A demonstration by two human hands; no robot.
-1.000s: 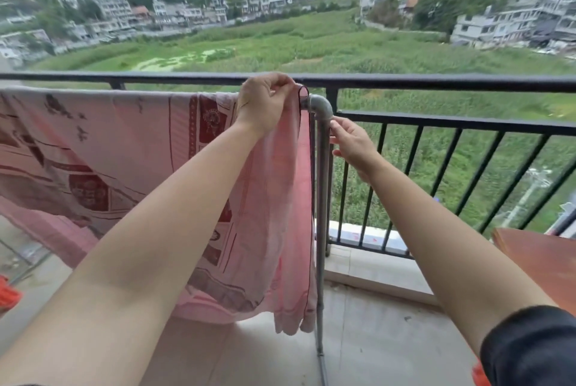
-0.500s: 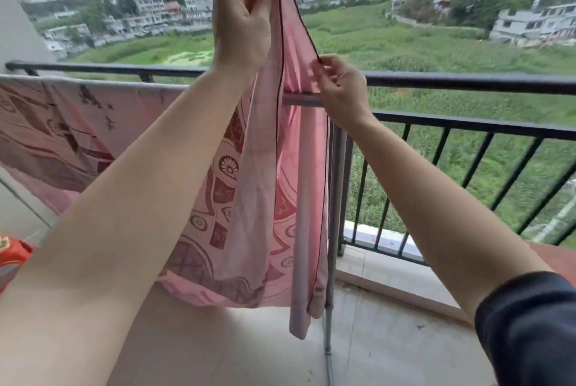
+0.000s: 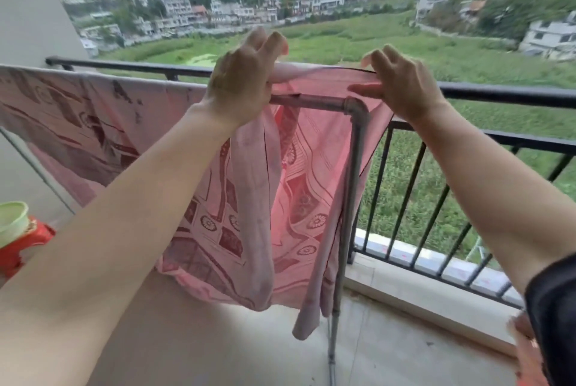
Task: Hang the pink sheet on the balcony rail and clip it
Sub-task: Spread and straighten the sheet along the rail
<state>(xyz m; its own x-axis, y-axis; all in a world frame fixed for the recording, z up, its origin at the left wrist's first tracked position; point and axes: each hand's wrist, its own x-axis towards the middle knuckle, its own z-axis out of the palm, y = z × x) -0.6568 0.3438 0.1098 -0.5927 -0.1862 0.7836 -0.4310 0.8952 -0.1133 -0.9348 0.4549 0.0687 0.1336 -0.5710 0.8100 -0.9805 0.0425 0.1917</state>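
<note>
A green field [image 3: 405,42] is stretching out beyond the balcony, with pale buildings climbing the hillside behind it. At the far left a plain wall [image 3: 28,27] is standing, and low beside it a green basin [image 3: 11,222] is sitting on a red stool [image 3: 25,245]. From there the pink sheet [image 3: 93,136] is hanging over the grey pipe rail [image 3: 314,102] of a drying rack, its patterned folds dropping toward the tiled floor [image 3: 218,339] without touching it.

My left hand [image 3: 240,83] is gripping the sheet's top edge, bunching the cloth just above the pipe, with two fingers sticking up. Between my hands I am holding the hem stretched taut, lifted a little over the pipe and reaching past its elbow corner. My right hand [image 3: 402,89] is pinching that hem, fingers curled over the top and thumb pressing from my side, so the cloth is hanging behind the rack's upright leg.

The black balcony railing [image 3: 498,99] is running just behind both hands and on to the right, and my dark sleeve [image 3: 554,307] is showing at the right edge.
</note>
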